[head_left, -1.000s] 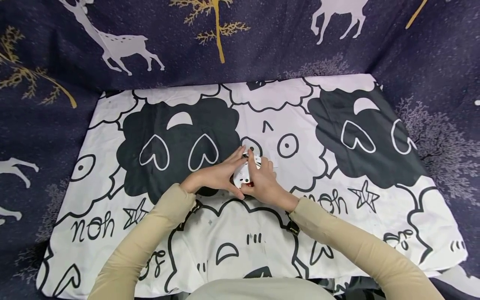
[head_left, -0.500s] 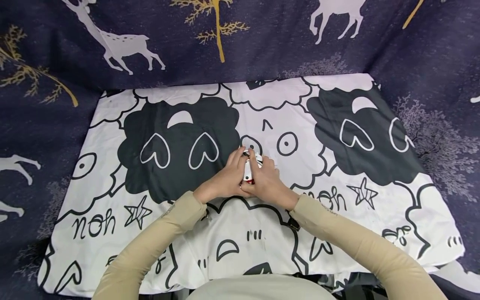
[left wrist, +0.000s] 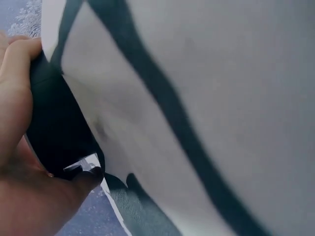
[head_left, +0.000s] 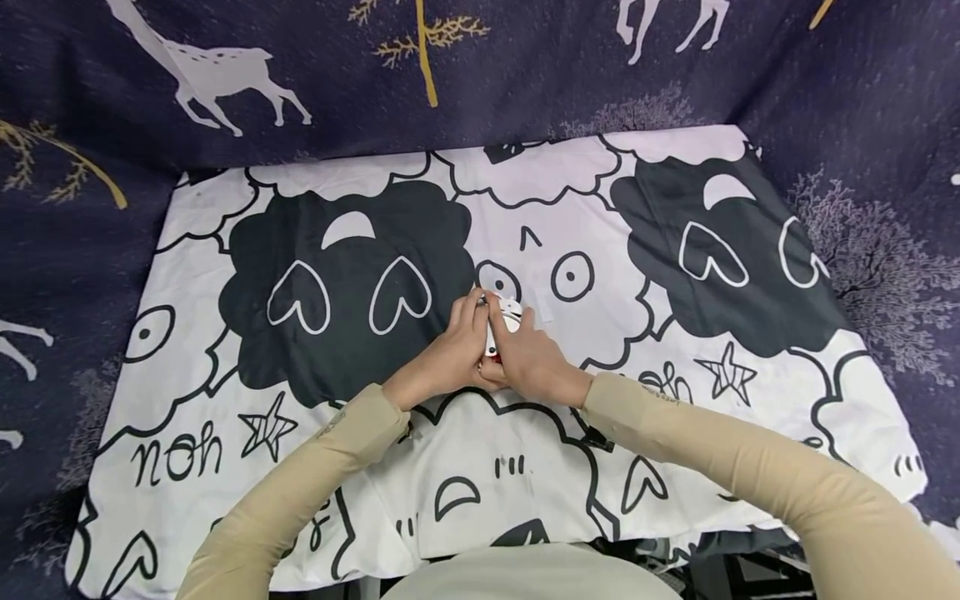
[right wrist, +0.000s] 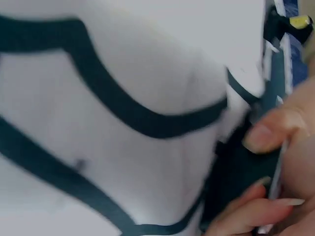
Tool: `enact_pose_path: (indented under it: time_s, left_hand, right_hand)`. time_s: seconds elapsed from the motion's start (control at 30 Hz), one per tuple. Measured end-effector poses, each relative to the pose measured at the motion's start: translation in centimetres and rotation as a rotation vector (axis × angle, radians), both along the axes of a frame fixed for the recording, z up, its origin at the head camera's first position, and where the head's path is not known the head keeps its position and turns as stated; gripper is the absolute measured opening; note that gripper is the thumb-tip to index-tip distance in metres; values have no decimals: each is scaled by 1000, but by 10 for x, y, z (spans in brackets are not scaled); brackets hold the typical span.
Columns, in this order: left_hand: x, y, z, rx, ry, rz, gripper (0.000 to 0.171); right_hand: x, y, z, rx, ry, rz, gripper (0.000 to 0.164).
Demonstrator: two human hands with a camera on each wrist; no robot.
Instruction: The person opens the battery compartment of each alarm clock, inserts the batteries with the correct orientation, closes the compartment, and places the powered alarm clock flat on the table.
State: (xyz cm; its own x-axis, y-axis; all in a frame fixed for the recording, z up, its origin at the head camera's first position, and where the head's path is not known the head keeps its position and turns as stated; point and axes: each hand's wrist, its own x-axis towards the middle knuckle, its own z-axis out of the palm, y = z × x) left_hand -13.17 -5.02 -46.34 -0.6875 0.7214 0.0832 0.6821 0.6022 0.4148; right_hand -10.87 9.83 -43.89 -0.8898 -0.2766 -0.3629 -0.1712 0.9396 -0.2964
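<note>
A small rounded white object [head_left: 512, 313] with black marks and a bit of red is between my two hands in the head view; its exact kind cannot be told. My left hand [head_left: 450, 354] grips its left side, fingers bent around the far end. On the right side my right hand [head_left: 534, 360] holds it, index finger lying along the top and thumb near the left hand's thumb. Both hands hide most of the object. The left wrist view has the left hand [left wrist: 24, 132] at the left edge; the right wrist view has the right hand's fingertips [right wrist: 263, 137] at the right edge.
A cloth [head_left: 315, 475] with black and white cartoon sheep covers the table. Dark blue fabric [head_left: 525, 67] printed with deer and trees hangs behind and at both sides. Beige sleeves [head_left: 300, 475] reach in from the near edge.
My left hand, spread wide beside the white object one second ago, has closed in around it. The right hand stays on it. The head view has shifted slightly.
</note>
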Motion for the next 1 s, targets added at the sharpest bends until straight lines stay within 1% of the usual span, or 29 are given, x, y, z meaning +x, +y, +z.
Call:
enact_pose_path:
  time_s: [0.1,0.17,0.23,0.33,0.37,0.43,0.53,0.57,0.63,0.73,0.8,0.87,1.0]
  left_hand:
    - [1,0,6,-29,115,3,100]
    - [3,0,10,-41,159,5,99]
    - [5,1,14,-60,198,-4,102]
    - [9,2,16,-92,226,-1,109]
    - [9,2,15,-111,248,-6,110]
    - [9,4,14,-131,271,-16,114]
    - [8,5,12,-138,283,-33,114]
    - [7,6,11,-134,274,-33,112]
    - [6,5,10,-101,228,-21,107]
    - [7,3,9,-52,100,21,101]
    - [11,1,9,-18,15,70,99]
    - [15,1,10,-15,-14,132,98]
    - [22,3,15,0,8,272,98]
  right_hand:
    - [0,-1,6,-24,15,7,91]
    - [1,-1,10,-30,27,7,89]
    - [3,-2,12,-19,33,10,87]
    - [8,-3,13,-25,27,-3,87]
    - [9,-3,13,-25,18,-13,87]
    - [11,-4,12,-26,-1,-34,89]
    - [13,-3,12,-33,-18,-54,89]
    - [12,-3,11,-35,-13,-59,89]
    - [12,-3,9,-61,8,-63,90]
    - [12,-3,5,-76,30,-60,88]
    - [13,-4,3,-78,26,-67,85]
    - [13,-4,2,-75,12,-66,83]
    - [11,-1,7,-127,-15,-80,81]
